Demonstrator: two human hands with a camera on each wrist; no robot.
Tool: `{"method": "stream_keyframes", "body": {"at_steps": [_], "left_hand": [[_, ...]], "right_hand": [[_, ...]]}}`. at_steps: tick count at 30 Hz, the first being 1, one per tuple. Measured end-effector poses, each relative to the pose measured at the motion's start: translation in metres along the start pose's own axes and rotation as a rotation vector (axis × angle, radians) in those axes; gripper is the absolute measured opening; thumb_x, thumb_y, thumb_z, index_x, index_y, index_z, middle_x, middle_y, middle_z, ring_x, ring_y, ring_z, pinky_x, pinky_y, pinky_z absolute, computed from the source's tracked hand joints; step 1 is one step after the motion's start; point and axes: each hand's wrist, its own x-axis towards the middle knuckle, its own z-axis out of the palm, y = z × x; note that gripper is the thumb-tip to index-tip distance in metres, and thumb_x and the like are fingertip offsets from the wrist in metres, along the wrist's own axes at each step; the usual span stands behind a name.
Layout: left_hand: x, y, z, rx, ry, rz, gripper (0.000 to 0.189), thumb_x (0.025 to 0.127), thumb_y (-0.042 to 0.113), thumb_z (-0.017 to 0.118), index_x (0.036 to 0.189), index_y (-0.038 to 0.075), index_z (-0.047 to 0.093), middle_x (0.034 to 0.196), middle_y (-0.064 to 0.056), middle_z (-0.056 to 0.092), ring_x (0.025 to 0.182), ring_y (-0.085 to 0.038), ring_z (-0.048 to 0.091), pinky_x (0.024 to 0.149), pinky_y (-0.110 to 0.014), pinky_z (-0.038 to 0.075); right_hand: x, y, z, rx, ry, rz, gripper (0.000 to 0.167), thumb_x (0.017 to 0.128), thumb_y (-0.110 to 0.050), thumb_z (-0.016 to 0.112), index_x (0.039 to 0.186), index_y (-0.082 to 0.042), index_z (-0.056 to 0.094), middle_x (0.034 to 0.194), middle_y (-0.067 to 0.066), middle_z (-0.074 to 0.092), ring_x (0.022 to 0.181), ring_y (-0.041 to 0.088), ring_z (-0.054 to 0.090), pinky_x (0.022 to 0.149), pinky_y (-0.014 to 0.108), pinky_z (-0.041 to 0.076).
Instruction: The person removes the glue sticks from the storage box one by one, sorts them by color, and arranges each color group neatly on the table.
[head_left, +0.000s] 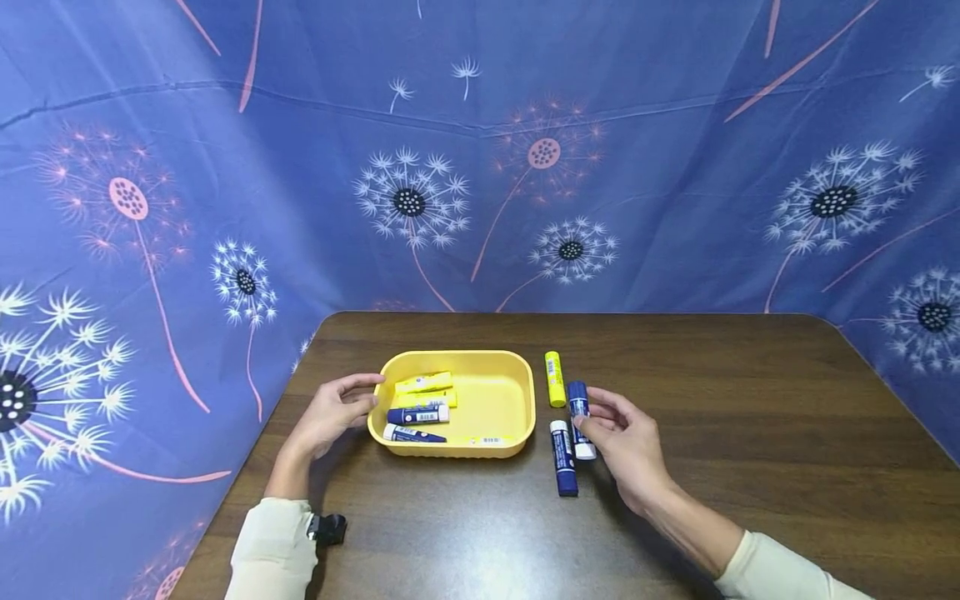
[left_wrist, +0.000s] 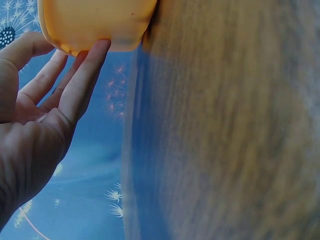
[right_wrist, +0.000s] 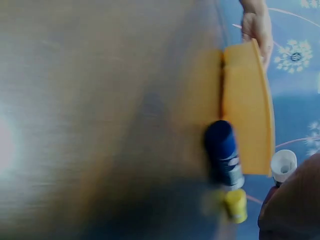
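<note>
My right hand (head_left: 632, 454) pinches a blue glue stick (head_left: 578, 404) with a white end between thumb and fingers. In the right wrist view that glue stick's white end (right_wrist: 283, 164) shows beside the hand, raised off the table. Next to it lie a second blue glue stick (head_left: 564, 458) and a yellow glue stick (head_left: 555, 379). My left hand (head_left: 326, 417) touches the left end of a yellow tray (head_left: 495, 371), its fingers (left_wrist: 85, 80) mostly straight against the wall. Inside the tray lie yellow glue sticks (head_left: 423, 382) and blue ones (head_left: 417, 414).
The tray and glue sticks are on a dark brown wooden table (head_left: 750, 417). A blue cloth (head_left: 480, 183) with dandelion prints hangs behind the table and along its left side. A black strap (head_left: 327, 529) is by the left sleeve.
</note>
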Motion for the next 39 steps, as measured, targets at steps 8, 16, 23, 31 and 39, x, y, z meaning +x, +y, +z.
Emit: {"method": "stream_keyframes", "body": {"at_steps": [8, 16, 23, 31, 39], "left_hand": [[-0.002, 0.002, 0.000, 0.014, -0.001, 0.001, 0.047, 0.100, 0.003, 0.058, 0.146, -0.005, 0.052, 0.144, -0.035, 0.054, 0.119, -0.029, 0.066, 0.087, -0.035, 0.063], [-0.001, 0.002, 0.000, 0.004, -0.005, -0.006, 0.047, 0.100, 0.003, 0.058, 0.146, -0.005, 0.051, 0.144, -0.036, 0.054, 0.117, -0.025, 0.067, 0.086, -0.032, 0.063], [-0.002, 0.003, -0.001, 0.003, -0.008, -0.004, 0.048, 0.100, 0.003, 0.059, 0.146, -0.005, 0.051, 0.143, -0.035, 0.055, 0.118, -0.027, 0.067, 0.086, -0.032, 0.063], [0.002, 0.000, -0.001, 0.012, -0.007, -0.008, 0.047, 0.100, 0.004, 0.059, 0.146, -0.005, 0.052, 0.143, -0.034, 0.055, 0.118, -0.026, 0.067, 0.086, -0.032, 0.063], [0.003, -0.001, -0.001, 0.004, -0.008, -0.004, 0.048, 0.100, 0.004, 0.059, 0.146, -0.005, 0.051, 0.143, -0.035, 0.055, 0.119, -0.027, 0.066, 0.087, -0.033, 0.063]], "right_hand": [[-0.010, 0.030, -0.021, -0.123, 0.067, 0.035, 0.053, 0.091, -0.001, 0.073, 0.142, 0.000, 0.058, 0.118, 0.015, 0.065, 0.087, 0.001, 0.059, 0.075, 0.012, 0.053], [-0.013, 0.044, -0.027, -0.216, 0.081, 0.007, 0.052, 0.089, -0.003, 0.076, 0.139, 0.002, 0.060, 0.118, 0.020, 0.068, 0.082, 0.000, 0.059, 0.070, 0.013, 0.052], [-0.009, 0.050, -0.023, -0.331, 0.098, -0.031, 0.047, 0.089, -0.006, 0.076, 0.135, -0.002, 0.066, 0.115, 0.019, 0.072, 0.081, 0.001, 0.061, 0.068, 0.015, 0.053], [-0.005, 0.050, -0.020, -0.440, 0.104, -0.066, 0.045, 0.088, -0.010, 0.077, 0.132, -0.003, 0.068, 0.111, 0.016, 0.075, 0.083, 0.005, 0.064, 0.069, 0.015, 0.052], [-0.005, 0.051, -0.019, -0.450, 0.127, -0.071, 0.045, 0.087, -0.013, 0.078, 0.131, -0.005, 0.069, 0.111, 0.015, 0.075, 0.081, 0.000, 0.064, 0.068, 0.015, 0.051]]}}
